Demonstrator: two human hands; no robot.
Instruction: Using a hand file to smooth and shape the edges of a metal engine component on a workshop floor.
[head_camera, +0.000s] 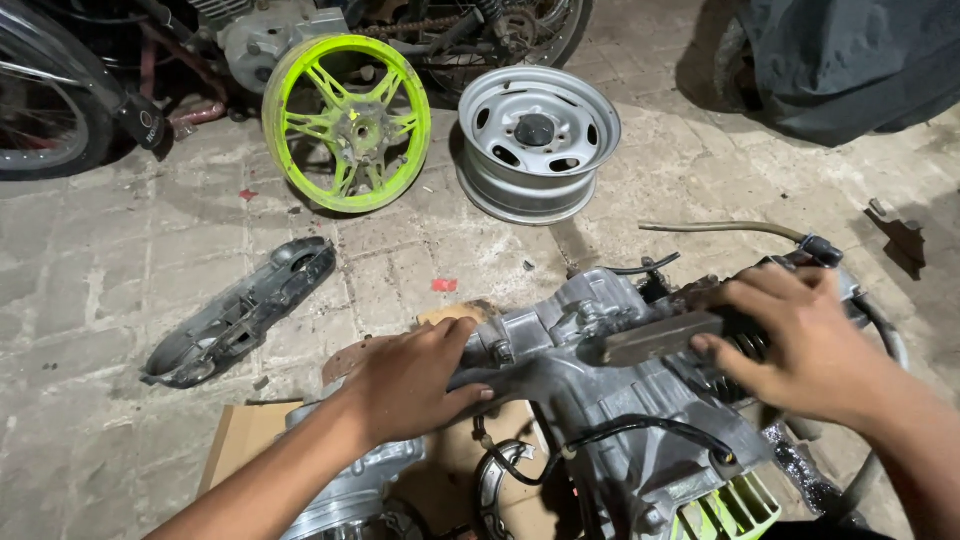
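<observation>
A silver scooter engine (600, 400) lies on cardboard (240, 440) on the paved ground in front of me. My left hand (415, 380) rests flat on the engine casing at its left end, fingers closed over the edge. My right hand (800, 340) grips the upper right part of the engine, around a dark ribbed section, with a flat grey metal bar (660, 338) under my thumb. A black cable (620, 435) runs across the casing below my hands. A neon green fan piece (730, 512) shows at the engine's lower right.
A dark engine side cover (240, 312) lies on the pavers to the left. A neon green spoked wheel (347, 122) leans at the back beside a grey steel rim (537, 140). A motorcycle tyre (45, 110) stands far left; a dark covered object (850, 60) sits far right.
</observation>
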